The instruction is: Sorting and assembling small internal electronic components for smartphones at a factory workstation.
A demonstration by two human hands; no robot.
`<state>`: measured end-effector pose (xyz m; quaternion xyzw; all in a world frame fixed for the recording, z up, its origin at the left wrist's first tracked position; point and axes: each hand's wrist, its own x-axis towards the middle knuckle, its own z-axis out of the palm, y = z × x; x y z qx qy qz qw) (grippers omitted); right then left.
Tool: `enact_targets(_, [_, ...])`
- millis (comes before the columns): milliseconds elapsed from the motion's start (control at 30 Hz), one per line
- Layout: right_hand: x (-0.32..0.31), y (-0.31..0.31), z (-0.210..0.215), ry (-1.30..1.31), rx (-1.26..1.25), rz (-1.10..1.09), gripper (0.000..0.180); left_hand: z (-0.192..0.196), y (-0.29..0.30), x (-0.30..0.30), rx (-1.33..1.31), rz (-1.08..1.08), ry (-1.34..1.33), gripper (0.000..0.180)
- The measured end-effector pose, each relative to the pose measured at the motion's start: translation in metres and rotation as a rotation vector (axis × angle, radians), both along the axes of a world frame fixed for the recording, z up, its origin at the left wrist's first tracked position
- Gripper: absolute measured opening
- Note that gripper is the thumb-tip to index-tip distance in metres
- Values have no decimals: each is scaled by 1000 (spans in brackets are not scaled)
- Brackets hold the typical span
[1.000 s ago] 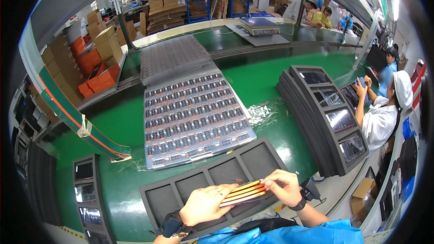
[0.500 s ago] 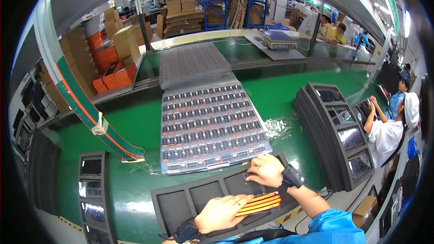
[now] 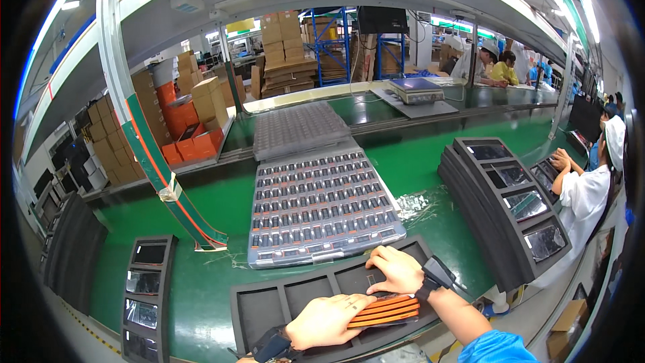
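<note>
My left hand (image 3: 327, 321) grips a stack of thin orange flex strips (image 3: 390, 310) near the front edge of a dark foam tray (image 3: 269, 306) with several pockets. My right hand (image 3: 398, 269) lies flat in one pocket of that tray, fingers pressing down on a small dark part, just behind the strips. A black band wraps each wrist. Beyond the foam tray lies a grey plastic tray (image 3: 321, 207) full of rows of small dark components.
A stack of black trays with screens (image 3: 507, 203) stands at the right, another tray with screens (image 3: 144, 296) at the left. A seated person in white (image 3: 588, 185) works at the right. An empty grey tray (image 3: 295, 128), a scale (image 3: 416, 89) and cartons lie farther back.
My right hand has let go of the strips and moved forward and left into a tray pocket. My left hand keeps hold of the strips. The view has shifted to the right.
</note>
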<state>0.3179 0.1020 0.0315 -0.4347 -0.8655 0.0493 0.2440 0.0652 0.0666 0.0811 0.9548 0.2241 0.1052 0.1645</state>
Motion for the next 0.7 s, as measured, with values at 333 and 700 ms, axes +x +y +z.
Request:
enact_targets(333, [4, 5, -9, -70, -113, 71, 47, 9, -3, 2, -3, 45, 36, 57])
enact_targets(700, [9, -13, 20, 437, -174, 42, 20, 10, -2, 7, -1, 41, -56, 54])
